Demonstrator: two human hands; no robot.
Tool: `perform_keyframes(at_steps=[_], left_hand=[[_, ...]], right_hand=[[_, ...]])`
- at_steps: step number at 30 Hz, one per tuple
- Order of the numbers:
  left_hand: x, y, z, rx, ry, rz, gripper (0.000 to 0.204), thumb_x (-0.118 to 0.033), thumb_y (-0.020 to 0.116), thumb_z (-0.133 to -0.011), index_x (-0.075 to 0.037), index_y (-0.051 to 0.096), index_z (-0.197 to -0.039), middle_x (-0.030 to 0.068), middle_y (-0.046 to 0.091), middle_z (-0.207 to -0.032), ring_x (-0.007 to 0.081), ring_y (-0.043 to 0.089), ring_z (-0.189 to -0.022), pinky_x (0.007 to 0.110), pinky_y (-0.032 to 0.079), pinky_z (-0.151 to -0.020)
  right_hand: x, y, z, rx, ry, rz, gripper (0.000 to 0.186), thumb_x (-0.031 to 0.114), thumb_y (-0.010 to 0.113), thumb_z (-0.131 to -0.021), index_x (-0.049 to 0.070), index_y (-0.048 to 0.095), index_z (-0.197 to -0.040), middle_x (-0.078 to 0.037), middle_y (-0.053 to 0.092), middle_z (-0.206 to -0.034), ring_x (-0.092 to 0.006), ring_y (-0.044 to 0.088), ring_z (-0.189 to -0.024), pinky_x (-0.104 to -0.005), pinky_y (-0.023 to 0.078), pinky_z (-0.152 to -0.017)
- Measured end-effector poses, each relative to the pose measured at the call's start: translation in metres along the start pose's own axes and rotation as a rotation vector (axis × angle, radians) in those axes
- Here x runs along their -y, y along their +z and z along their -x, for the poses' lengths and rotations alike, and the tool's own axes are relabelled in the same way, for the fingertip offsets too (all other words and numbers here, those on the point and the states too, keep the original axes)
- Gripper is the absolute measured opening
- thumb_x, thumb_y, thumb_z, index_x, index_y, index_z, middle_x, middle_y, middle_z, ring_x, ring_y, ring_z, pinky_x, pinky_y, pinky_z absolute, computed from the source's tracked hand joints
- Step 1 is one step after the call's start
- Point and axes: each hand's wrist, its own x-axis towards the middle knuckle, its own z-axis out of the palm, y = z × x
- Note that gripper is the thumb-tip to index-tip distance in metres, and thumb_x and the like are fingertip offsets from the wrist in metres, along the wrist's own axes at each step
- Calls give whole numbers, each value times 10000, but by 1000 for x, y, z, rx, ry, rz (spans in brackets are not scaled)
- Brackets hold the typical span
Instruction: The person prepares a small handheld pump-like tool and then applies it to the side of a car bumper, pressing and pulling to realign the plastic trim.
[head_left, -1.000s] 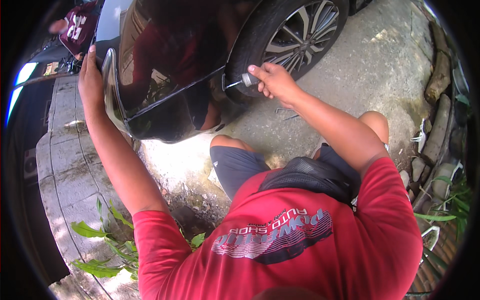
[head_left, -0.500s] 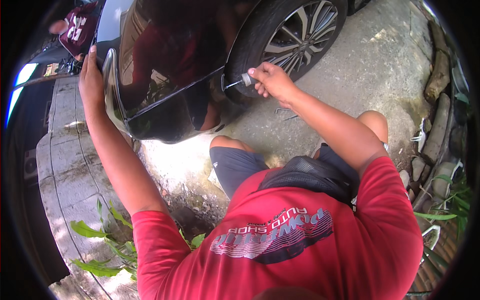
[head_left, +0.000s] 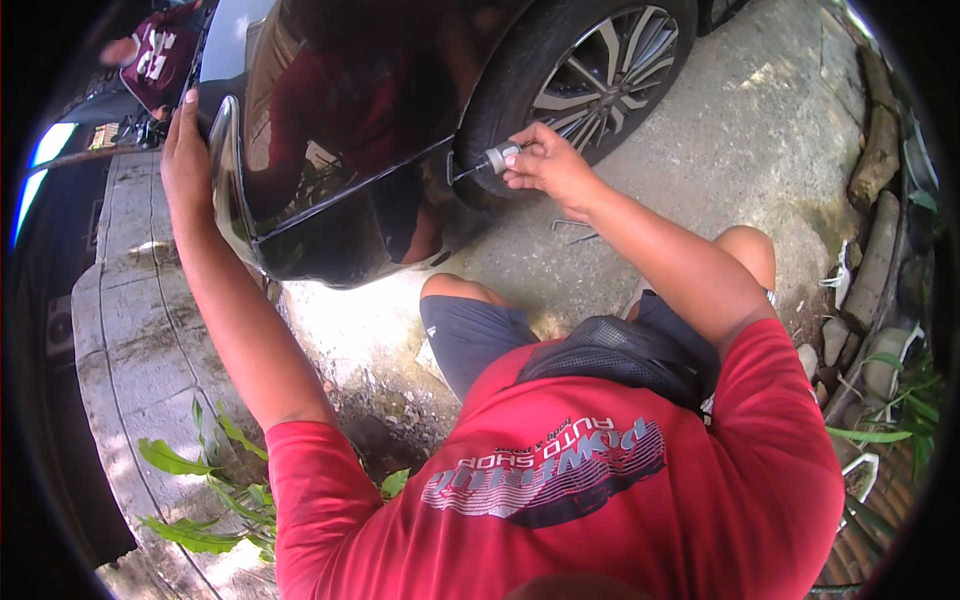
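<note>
The glossy black rear corner of a car (head_left: pixel 330 140) is in front of me. My left hand (head_left: pixel 187 160), fingers extended, rests along the bodywork's left edge beside a protruding curved rim. My right hand (head_left: pixel 545 170) grips the handle of a screwdriver (head_left: pixel 502 157), whose thin shaft points leftward to the panel edge at the wheel arch, beside the tire (head_left: pixel 485 110) and alloy wheel (head_left: pixel 605 85). The screwdriver's tip is too small to make out clearly. Bent metal rods (head_left: pixel 575 232) lie on the concrete below my right hand.
A person in a maroon shirt (head_left: pixel 158 55) is at the upper left. Cracked concrete blocks (head_left: pixel 135 320) and leafy plants (head_left: pixel 200 450) are on my left. Logs (head_left: pixel 865 270), stones and more leaves edge the rough concrete (head_left: pixel 750 150) on my right. My bent legs are below the car.
My right hand has turned slightly on the screwdriver, its thumb now farther down on the handle. My left hand has shifted very slightly rightward along the bodywork.
</note>
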Motion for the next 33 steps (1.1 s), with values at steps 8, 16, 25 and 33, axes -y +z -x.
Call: perform_keyframes(at_steps=[8, 16, 25, 33], left_hand=[[-10, 2, 5, -6, -43, 10, 523, -450, 490, -1040, -51, 620, -1353, 191, 637, -1329, 325, 577, -1253, 353, 397, -1066], [4, 0, 2, -22, 39, -19, 515, -444, 484, -1044, -56, 620, -1354, 186, 643, -1319, 309, 587, -1237, 343, 401, -1060], [-1, 2, 4, -34, 38, -13, 518, -462, 505, -1032, -62, 639, -1333, 174, 669, -1266, 298, 607, -1177, 343, 412, -1043], [-4, 5, 1, -55, 61, -75, 554, -525, 521, -1009, -71, 656, -1298, 201, 677, -1187, 316, 606, -1112, 353, 422, -1014]], right_hand=[[18, -6, 2, 65, 172, 302, 266, 259, 682, -983, 28, 569, -1049, -54, 634, -822, -107, 608, -670, -246, 512, -582], [25, -2, 6, 44, 207, 325, 263, 298, 679, -984, 55, 579, -998, -27, 613, -764, -94, 578, -624, -237, 481, -556], [7, -6, 2, 47, 105, 171, 266, 292, 674, -988, 41, 596, -1026, -38, 617, -779, -97, 586, -634, -238, 501, -573], [-11, -3, -4, -24, -36, 33, 377, 359, 671, -982, -11, 614, -1022, -66, 625, -777, -115, 592, -610, -252, 491, -527]])
